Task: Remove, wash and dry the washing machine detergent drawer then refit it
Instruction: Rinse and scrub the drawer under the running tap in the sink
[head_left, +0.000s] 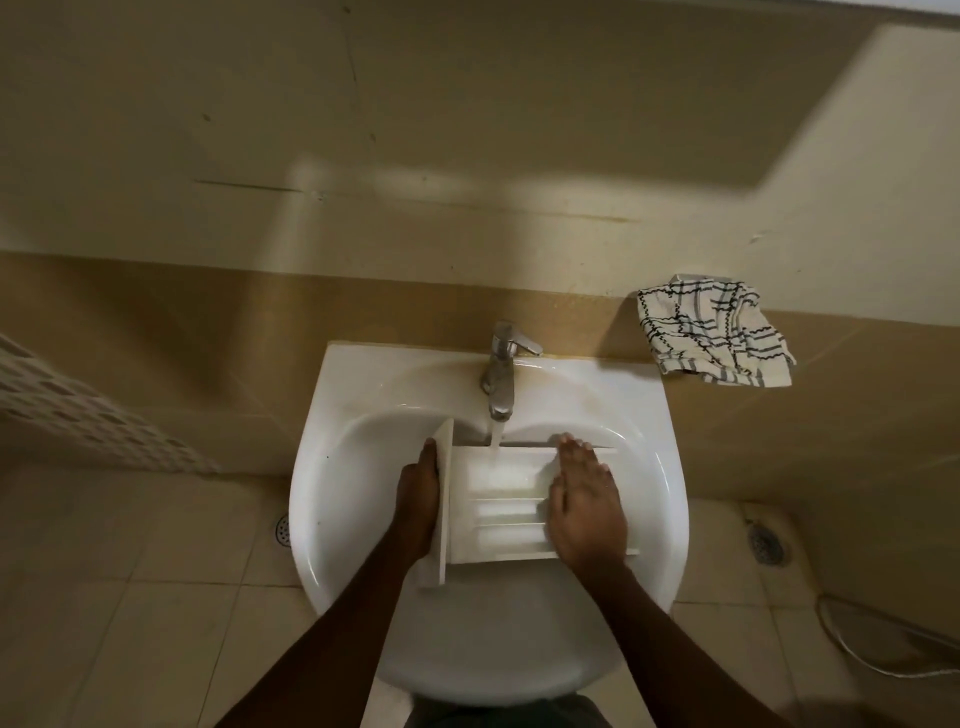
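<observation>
Washing is under way: I see the white plastic detergent drawer (498, 504) in the white ceramic basin (332, 467) under the running chrome tap (501, 374). The left hand (415, 493) grips its front panel, the right hand (584, 504) lies flat on it. Drying and refitting remain, I judge.

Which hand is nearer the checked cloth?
Right. The right hand lies on the drawer, below and left of the cloth; the left hand grips the drawer's front panel, farther left.

A beige wall (467, 104) stands over a darker tan band (156, 322); pale floor tiles (130, 597) carry a left drain (282, 529) and a right drain (766, 545). Brighter light slants across the wall's upper right.
</observation>
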